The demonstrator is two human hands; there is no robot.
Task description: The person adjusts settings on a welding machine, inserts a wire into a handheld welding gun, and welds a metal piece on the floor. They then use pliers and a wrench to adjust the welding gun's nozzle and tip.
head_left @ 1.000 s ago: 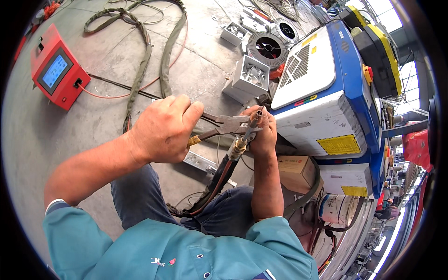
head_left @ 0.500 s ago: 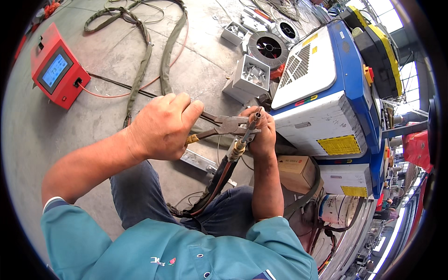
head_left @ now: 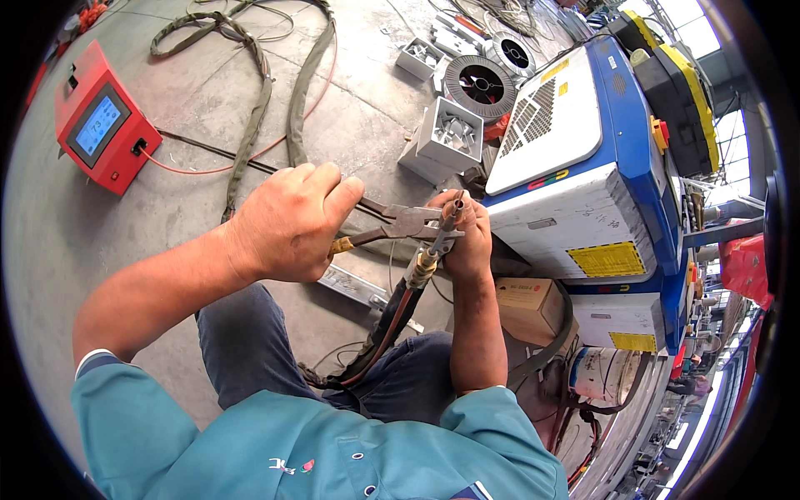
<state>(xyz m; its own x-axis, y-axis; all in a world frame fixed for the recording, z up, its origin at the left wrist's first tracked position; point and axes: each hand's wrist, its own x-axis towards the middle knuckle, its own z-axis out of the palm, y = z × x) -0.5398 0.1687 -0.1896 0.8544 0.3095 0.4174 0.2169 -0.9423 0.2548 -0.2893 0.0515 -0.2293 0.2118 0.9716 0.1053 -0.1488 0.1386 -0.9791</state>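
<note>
My left hand [head_left: 292, 223] is closed around the handles of a pair of pliers [head_left: 410, 223], one of them tipped with yellow. The plier jaws reach across to the metal neck of a torch-like tool on a cable, just above its brass fitting [head_left: 425, 267]. Behind that neck, my right hand [head_left: 472, 246] is wrapped around the tool, partly hidden by it and the jaws. The tool's slim metal tip [head_left: 458, 206] points up and away. A dark sheathed cable [head_left: 392, 321] with a copper-coloured line runs from the fitting down between my legs.
A red box with a lit screen [head_left: 104, 125] stands on the floor at left. Sheathed hoses [head_left: 298, 125] loop ahead. Grey bins [head_left: 442, 162], a wire spool [head_left: 502, 90] and a blue-and-white machine [head_left: 542, 221] stand at right, with a cardboard box [head_left: 527, 310] nearer. A metal bar [head_left: 354, 287] lies below my hands.
</note>
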